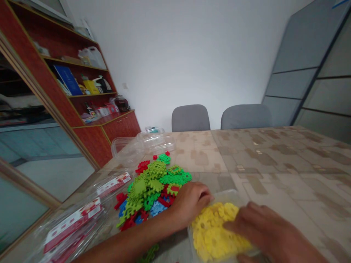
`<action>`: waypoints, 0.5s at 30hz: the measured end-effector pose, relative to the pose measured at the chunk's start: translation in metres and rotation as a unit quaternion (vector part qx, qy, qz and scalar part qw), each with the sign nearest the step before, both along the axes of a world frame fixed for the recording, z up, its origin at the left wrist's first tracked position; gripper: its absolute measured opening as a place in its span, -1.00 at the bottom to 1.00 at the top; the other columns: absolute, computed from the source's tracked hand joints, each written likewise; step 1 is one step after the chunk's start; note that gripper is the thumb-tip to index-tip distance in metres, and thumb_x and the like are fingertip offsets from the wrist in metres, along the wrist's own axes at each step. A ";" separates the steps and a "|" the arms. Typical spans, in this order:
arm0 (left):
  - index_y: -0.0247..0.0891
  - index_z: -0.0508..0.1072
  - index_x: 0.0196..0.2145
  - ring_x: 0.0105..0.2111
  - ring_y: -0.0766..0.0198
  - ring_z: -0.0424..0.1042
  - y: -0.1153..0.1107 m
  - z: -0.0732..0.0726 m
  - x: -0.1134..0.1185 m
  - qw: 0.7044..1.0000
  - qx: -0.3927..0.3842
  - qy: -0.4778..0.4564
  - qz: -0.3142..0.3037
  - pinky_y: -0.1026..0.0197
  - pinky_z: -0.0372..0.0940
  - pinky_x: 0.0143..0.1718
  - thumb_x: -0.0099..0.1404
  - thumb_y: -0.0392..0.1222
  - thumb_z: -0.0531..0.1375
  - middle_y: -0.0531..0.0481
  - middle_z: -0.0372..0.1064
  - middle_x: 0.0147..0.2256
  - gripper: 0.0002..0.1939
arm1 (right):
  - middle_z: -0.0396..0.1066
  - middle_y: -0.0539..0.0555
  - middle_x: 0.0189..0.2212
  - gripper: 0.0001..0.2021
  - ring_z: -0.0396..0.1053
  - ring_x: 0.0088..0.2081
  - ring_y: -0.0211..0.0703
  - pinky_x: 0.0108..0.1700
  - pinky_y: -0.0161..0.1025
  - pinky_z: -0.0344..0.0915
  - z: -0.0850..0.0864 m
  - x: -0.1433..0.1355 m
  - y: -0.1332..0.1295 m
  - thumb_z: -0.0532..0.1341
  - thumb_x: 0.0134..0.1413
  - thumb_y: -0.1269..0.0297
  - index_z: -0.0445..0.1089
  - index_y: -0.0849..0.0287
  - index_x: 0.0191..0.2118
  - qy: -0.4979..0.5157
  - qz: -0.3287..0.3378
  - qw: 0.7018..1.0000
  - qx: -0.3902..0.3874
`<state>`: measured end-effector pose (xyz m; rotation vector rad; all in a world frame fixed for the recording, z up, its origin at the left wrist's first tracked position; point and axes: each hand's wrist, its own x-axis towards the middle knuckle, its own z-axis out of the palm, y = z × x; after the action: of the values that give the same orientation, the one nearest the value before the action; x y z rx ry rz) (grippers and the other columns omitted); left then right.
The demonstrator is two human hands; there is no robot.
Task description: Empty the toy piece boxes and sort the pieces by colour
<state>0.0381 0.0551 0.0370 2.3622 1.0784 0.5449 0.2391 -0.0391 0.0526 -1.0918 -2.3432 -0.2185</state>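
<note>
The white wall (186,65) is the largest thing and closes the far side of the room. Before it stretches the table (279,182), with a pattern of beige and brown patches. At the far left stands a red-brown wooden cabinet (122,128) with loaded shelves, and at the far right there are grey panels (296,47). Two grey chairs (190,118) stand behind the far edge of the table. On the near left lie clear packets (72,223) with red and white labels; farther away, clear plastic containers (150,140) are grouped together. Between these and the hands spreads a pile of toothed plastic pieces (148,186) — light green, green, red and blue. To its right, in the near middle, is the clear box (233,193), which holds many yellow pieces (215,228). The left hand (193,199) is at the left side of this box, its fingers curled; I cannot tell if they grip the rim. The right hand (265,228) is over the right part of the yellow pieces — it is blurred, so I cannot tell whether it grasps one. Smallest are two red pieces (167,153) at the far end of the pile.
</note>
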 end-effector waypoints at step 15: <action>-0.27 0.44 -0.39 -0.30 0.25 0.36 -0.006 -0.002 -0.001 0.996 0.017 -0.087 0.014 0.30 0.15 -0.30 0.29 -0.36 0.16 0.04 0.38 -0.39 -0.89 | 0.48 0.11 -0.42 -0.64 0.42 -0.38 -0.05 -0.32 -0.18 0.28 -0.011 0.023 0.055 0.01 0.26 0.24 0.52 0.17 -0.38 0.106 -0.148 0.961 -0.210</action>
<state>0.0376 0.0493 0.0352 2.2821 1.0311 0.7705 0.2620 0.0155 0.0416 -1.5835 -2.0752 0.2912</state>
